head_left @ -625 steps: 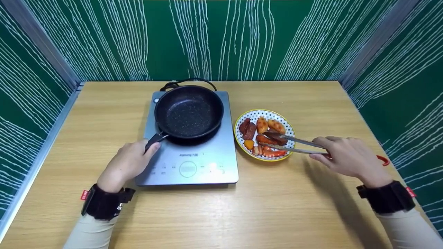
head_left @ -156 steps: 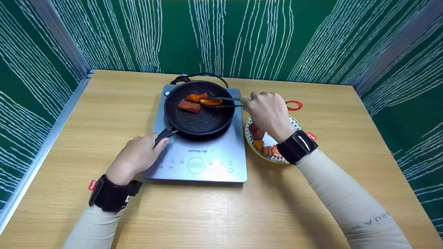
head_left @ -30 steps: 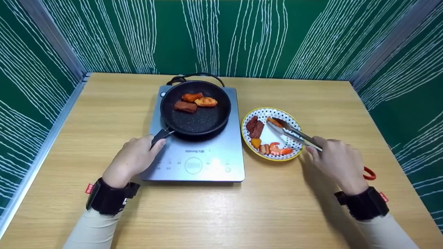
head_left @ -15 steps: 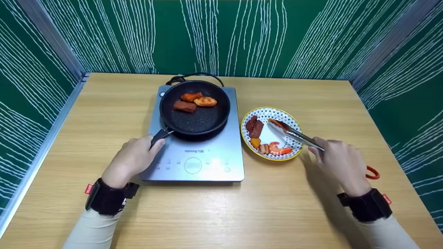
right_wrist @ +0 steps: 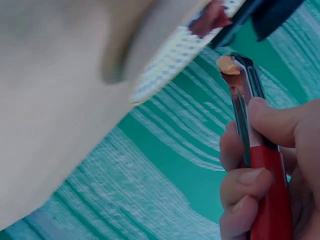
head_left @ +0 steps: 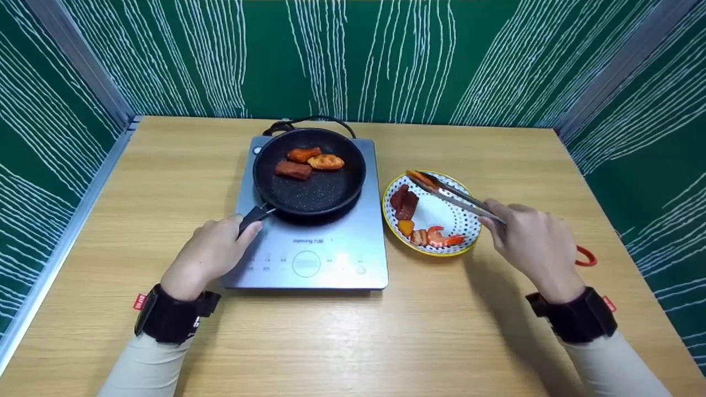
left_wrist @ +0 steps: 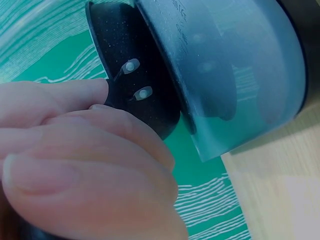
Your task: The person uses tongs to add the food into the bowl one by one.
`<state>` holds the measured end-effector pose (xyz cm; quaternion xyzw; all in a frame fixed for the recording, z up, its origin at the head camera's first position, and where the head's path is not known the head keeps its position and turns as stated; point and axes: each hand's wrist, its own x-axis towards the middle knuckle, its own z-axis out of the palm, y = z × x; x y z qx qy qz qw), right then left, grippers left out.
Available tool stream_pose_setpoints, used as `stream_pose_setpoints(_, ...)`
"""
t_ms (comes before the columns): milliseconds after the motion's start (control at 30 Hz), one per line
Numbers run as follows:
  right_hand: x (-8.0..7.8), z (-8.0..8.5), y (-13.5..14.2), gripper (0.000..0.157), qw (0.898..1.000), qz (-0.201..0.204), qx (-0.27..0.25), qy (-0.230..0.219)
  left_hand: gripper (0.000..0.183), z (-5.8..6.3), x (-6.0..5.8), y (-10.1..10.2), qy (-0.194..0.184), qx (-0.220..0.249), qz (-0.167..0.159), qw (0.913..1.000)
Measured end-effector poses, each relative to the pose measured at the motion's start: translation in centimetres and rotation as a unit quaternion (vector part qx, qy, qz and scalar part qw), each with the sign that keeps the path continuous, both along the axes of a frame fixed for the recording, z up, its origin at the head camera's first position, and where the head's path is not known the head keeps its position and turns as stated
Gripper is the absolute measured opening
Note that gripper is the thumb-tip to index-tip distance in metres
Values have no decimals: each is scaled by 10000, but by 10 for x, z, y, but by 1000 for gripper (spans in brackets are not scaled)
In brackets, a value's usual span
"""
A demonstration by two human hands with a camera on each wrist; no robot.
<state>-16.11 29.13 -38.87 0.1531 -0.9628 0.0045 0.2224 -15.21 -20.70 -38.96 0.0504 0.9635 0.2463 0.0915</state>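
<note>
My left hand [head_left: 207,253] grips the black handle [head_left: 253,217] of a frying pan [head_left: 317,196]; fingers curl around it in the left wrist view. In the pan lie a drumstick-like piece [head_left: 303,155], a golden wing-like piece [head_left: 326,162] and a brown slab of meat [head_left: 293,170]. My right hand [head_left: 535,242] holds metal tongs [head_left: 463,203] with red grips [right_wrist: 270,195]. Pinched in their tips is an orange-brown piece of food [head_left: 420,178], over the far rim of the dotted plate [head_left: 444,212]. A shrimp [head_left: 445,238] and dark meat pieces [head_left: 406,204] lie on that plate.
Under the pan is a silver induction cooker [head_left: 342,248], its black cord [head_left: 331,118] behind it. The plate also bears a yellow chunk [head_left: 406,227] and a striped piece [head_left: 419,237]. Green patterned walls [head_left: 380,60] enclose the wooden table [head_left: 309,342].
Three food pieces have come into the pan since the oldest frame. Lately the tongs gripped the orange-brown piece and lifted it up and left to the plate's far rim. The left hand keeps its hold.
</note>
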Motion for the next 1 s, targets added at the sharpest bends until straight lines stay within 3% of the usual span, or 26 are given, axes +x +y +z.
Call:
stream_pose_setpoints(367, -21, 31, -68, 24, 9923, 909, 60, 837, 43, 1, 1, -1, 25, 78, 22, 10000)
stream_pose_setpoints(633, -47, 37, -116, 20, 9892, 1221, 527, 621, 44, -1, 2, -2, 2, 135, 136, 9998)
stream_pose_setpoints(1000, -67, 30, -140, 14, 9843, 1274, 1086, 557, 45, 1, 1, 0, -147, 221, 141, 9995)
